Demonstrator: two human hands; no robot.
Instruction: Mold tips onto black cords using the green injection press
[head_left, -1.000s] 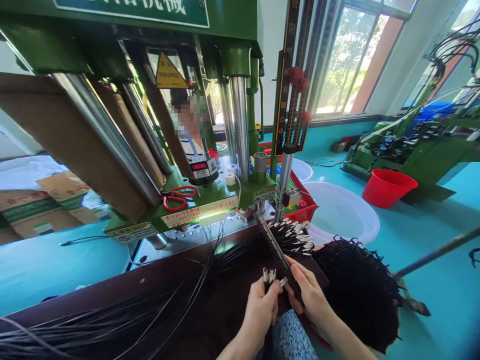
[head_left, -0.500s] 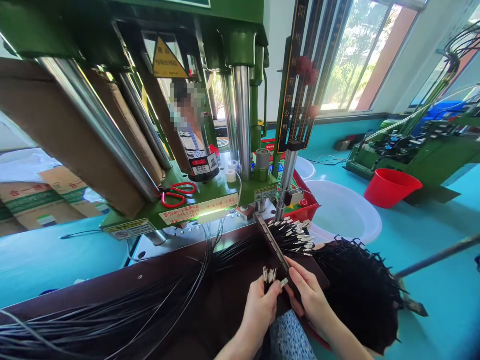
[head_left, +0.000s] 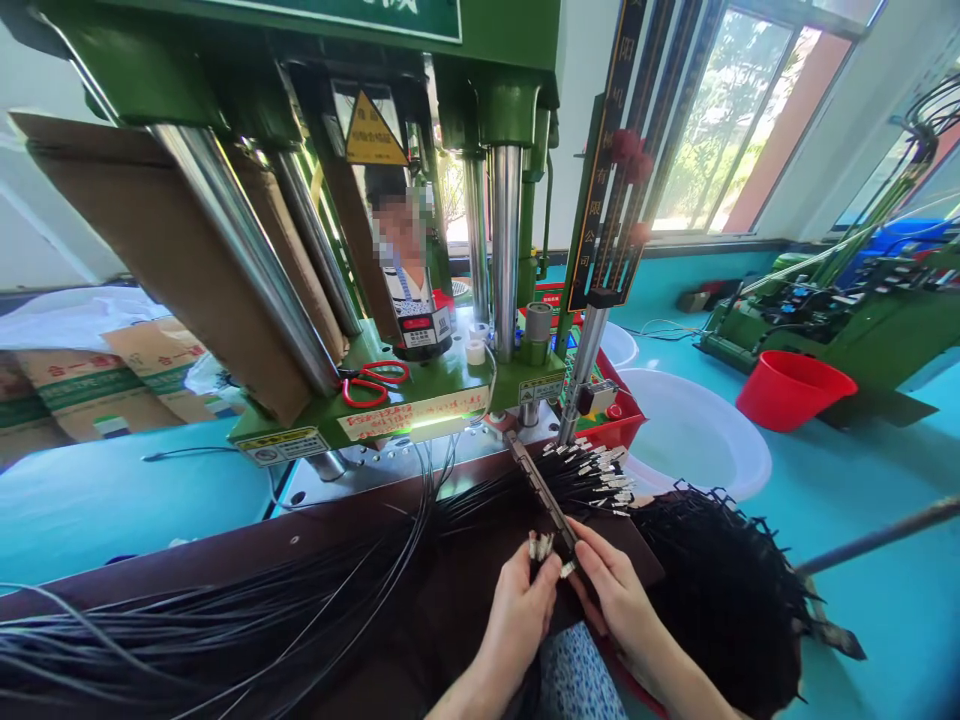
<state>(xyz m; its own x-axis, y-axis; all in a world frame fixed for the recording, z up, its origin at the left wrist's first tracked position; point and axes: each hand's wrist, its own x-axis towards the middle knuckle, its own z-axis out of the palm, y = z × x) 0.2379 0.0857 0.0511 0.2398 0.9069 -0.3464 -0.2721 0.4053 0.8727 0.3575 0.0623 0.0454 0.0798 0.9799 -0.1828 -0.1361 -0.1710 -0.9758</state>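
Observation:
My left hand (head_left: 525, 595) is closed round a small bunch of black cables whose metal-ended connectors (head_left: 539, 546) stick up above the fingers. One connector (head_left: 568, 569) points from its thumb toward the bar. My right hand (head_left: 611, 575) grips the near end of a long dark slotted metal bar (head_left: 544, 490), which slants away toward the press. The hands are close together over the brown tabletop (head_left: 465, 610). Behind the bar lies a pile of cables with silver connectors (head_left: 600, 475). Long black cables (head_left: 247, 630) run across the table on the left.
A green press (head_left: 420, 395) with steel columns stands in front, red-handled scissors (head_left: 375, 383) on its base. At right are a heap of black cables (head_left: 720, 590), a white tub (head_left: 694, 430) and a red bucket (head_left: 795, 388). A person (head_left: 405, 270) is beyond the press.
The view has shifted slightly, so the press appears lower and further right. Both hands keep their holds, and the connector at the left thumb has tipped a little downward beside the bar.

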